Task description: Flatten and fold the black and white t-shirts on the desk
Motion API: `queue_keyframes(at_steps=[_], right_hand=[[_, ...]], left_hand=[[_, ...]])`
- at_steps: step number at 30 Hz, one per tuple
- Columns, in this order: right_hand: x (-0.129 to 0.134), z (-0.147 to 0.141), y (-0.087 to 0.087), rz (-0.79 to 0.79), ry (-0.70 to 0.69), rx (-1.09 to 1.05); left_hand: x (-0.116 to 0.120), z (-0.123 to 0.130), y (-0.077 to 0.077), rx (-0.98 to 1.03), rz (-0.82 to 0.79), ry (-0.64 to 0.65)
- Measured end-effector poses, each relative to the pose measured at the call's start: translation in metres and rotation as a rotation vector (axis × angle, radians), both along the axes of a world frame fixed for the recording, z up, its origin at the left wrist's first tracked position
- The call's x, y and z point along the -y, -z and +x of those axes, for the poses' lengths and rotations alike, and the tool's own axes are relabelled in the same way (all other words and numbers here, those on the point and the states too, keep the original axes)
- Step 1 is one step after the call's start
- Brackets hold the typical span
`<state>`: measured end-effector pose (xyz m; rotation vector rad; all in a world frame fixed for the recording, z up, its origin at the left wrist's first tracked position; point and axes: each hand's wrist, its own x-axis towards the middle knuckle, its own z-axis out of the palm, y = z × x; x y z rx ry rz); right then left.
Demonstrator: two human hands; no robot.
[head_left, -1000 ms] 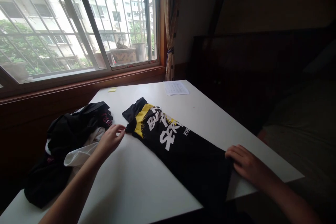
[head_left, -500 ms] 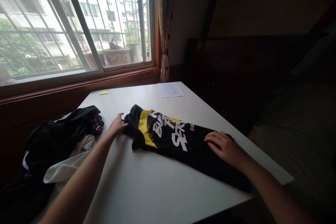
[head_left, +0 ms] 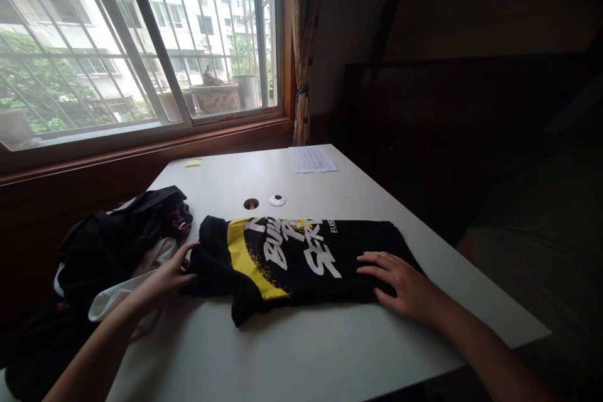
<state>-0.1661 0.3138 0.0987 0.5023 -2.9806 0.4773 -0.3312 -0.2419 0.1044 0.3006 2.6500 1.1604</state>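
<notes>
A black garment (head_left: 353, 239) with a yellow band and white lettering lies folded lengthwise across the white table (head_left: 330, 352). At its left end, my left hand (head_left: 176, 270) touches the bunched black cloth, thumb and fingers apart. My right hand (head_left: 393, 279) rests flat on the plain black part at the right, its fingers spread. The near edge has a small black flap of cloth sticking out below the yellow band.
On the left lies a heap of black clothes (head_left: 108, 251) with a white cloth (head_left: 113, 298). Behind the garment are a round hole (head_left: 251, 204) and a small white disc (head_left: 277, 200). Papers (head_left: 313, 159) and yellow notes (head_left: 193, 162) lie at the back.
The garment has shifted left and nearer and now lies straighter across the table, uncovering the hole and the disc. My left hand has moved left and down with its end.
</notes>
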Motion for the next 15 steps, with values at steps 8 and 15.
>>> queue_keyframes(at_steps=[8, 15], right_hand=[[0.072, -0.010, -0.021, -0.125, -0.008, -0.174], [0.236, -0.012, -0.022, -0.171, -0.026, -0.093]], left_hand=[[0.031, 0.046, 0.002, -0.476, -0.414, 0.172], [-0.024, 0.028, -0.025, -0.648, -0.444, 0.646]])
